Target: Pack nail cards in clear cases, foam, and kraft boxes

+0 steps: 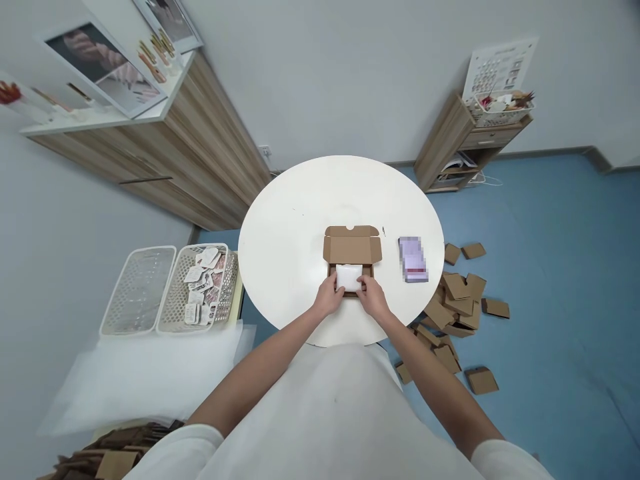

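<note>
An open brown cardboard box [352, 249] lies on the round white table [290, 220], its flap folded back away from me. Over the box's tray is a white wrapped packet [349, 277]. My left hand [329, 295] grips the packet's left edge, and my right hand [371, 297] grips its right edge, both with bent fingers. To the right on the table lies a purple box [413, 259], blurred by pixelation.
Two white baskets [166, 313] stand left of the table, one holding packets. White sheets [145, 367] lie below them. Several cardboard boxes [453, 303] are scattered on the blue floor at the right. Cabinets [210, 133] stand behind.
</note>
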`<state>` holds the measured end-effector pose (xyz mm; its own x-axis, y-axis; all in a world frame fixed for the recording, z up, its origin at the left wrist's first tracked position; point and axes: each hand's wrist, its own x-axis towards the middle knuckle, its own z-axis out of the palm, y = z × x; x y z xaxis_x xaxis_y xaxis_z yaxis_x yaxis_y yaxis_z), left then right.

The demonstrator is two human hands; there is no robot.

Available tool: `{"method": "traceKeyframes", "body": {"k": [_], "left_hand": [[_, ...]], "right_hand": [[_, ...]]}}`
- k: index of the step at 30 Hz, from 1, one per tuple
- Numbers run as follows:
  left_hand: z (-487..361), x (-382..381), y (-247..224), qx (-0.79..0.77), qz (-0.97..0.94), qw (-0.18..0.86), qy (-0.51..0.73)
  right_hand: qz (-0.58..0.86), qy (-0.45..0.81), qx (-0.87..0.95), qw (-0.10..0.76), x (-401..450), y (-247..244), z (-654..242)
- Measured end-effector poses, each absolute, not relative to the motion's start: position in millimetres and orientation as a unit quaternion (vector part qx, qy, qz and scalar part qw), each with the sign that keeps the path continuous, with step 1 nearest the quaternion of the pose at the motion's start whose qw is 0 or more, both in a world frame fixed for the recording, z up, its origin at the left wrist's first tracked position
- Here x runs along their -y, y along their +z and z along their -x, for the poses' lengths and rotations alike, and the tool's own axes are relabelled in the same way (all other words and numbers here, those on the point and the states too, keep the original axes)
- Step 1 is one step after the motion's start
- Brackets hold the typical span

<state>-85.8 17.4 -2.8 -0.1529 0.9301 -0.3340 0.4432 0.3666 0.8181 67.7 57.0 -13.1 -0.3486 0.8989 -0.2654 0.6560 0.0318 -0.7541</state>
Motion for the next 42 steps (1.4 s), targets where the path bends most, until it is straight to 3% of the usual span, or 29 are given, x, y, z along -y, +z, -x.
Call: {"method": "traceKeyframes", "body": {"k": [8, 16, 19, 23, 28, 30, 34, 37, 42], "left_hand": [[74.7, -24.1, -8.6, -0.729, -0.542, 0.409, 0.084], [67.1, -16.9, -0.4, -0.728, -0.590, 0.347, 0.026], [66.9, -14.2, 3.6, -0.729, -0.599, 0.330, 0.028], [80.6, -14.5, 10.7, -0.737, -0.601, 0.307, 0.051], [117.7, -38.7, 14.8, -0.775, -0.512, 0.299, 0.218], [129.2, -53.5, 14.5, -0.785, -0.432, 0.355, 0.266], [135.8, -72.5, 11.5, -0.736, -0.337, 0.488, 0.326], [134.5, -71.2, 7.5, -0.713, -0.315, 0.521, 0.348], [148.0, -55.4, 7.5, -0.719, -0.306, 0.492, 0.385]], "right_hand": [[0.516, 0.370, 0.772, -0.030, -64.1, -10.6, -60.6], [0.510, 0.349, 0.783, -0.074, -65.4, -5.4, -58.0], [0.493, 0.351, 0.795, -0.047, -65.4, -5.9, -62.4], [0.461, 0.370, 0.800, 0.102, -75.1, -4.9, -80.7], [0.593, 0.372, 0.675, 0.234, -116.0, -5.3, -109.7], [0.634, 0.455, 0.580, 0.233, -134.2, -8.0, -115.3], [0.565, 0.657, 0.460, 0.193, -154.7, -11.6, -109.1], [0.538, 0.689, 0.449, 0.189, -155.9, -8.9, -92.0], [0.488, 0.700, 0.493, 0.171, -151.5, -0.8, -62.7]]}}
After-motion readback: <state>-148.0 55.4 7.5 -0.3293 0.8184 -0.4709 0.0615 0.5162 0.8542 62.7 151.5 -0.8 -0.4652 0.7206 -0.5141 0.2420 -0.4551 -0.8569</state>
